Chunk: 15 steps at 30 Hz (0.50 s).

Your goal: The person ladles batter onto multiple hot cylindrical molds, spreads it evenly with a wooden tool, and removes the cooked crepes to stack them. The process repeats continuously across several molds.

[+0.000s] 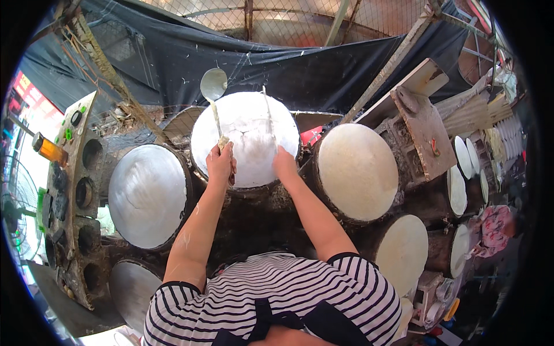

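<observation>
L hand (pixel 220 164) hides pt of ladle (pixel 214 85). R hand (pixel 284 164) hides low end of thin stick (pixel 268 112), which is a bit blurry. Striped shirt (pixel 277 285), cut off at btm edge, hides pt of gray pan (pixel 131 291).

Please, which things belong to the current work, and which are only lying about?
Apparently in use: ladle, in the left hand; thin stick, in the right hand; round white surface below them.

Apparently just around: amber container; wooden board; fan.

closed off beyond the left hand (pixel 219 164) by dark sheeting (pixel 340 75), topped with wire mesh (pixel 381 26); braced by slanting poles (pixel 389 69) either side of it; walled with hollow blocks (pixel 89 216) well to its left; lit glaring white around a fan (pixel 17 212) farther left.
</observation>
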### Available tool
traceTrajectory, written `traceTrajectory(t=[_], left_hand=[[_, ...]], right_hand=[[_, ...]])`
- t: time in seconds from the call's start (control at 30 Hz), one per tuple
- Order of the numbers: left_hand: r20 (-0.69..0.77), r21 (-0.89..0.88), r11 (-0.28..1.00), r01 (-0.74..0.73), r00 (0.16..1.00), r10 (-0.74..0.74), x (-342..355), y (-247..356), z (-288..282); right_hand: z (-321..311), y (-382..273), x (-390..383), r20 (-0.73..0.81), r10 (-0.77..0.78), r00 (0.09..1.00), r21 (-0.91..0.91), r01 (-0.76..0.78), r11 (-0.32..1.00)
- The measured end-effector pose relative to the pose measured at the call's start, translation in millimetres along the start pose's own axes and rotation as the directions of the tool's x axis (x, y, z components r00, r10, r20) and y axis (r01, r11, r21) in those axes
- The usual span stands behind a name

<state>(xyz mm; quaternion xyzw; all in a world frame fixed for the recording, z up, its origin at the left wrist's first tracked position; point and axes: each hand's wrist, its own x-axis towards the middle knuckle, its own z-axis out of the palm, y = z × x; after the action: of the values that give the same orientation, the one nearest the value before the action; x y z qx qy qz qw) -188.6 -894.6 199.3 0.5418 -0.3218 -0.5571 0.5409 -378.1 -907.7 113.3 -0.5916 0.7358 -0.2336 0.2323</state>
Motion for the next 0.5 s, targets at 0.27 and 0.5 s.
traceTrajectory(t=[0.27, 0.5], left_hand=[[0.044, -0.171, 0.983, 0.064, 0.997, -0.057, -4.0, 4.9, -20.2], [-0.003, -0.21, 0.975, 0.065, 0.998, -0.067, -15.8, 7.0, -30.4]], right_hand=[[19.9, -31.4, 7.7, 0.072, -0.212, 0.975, -0.001, 0.213, 0.977], [9.7, -27.3, 20.6, 0.039, -0.112, 0.993, -0.089, 0.115, 0.989]])
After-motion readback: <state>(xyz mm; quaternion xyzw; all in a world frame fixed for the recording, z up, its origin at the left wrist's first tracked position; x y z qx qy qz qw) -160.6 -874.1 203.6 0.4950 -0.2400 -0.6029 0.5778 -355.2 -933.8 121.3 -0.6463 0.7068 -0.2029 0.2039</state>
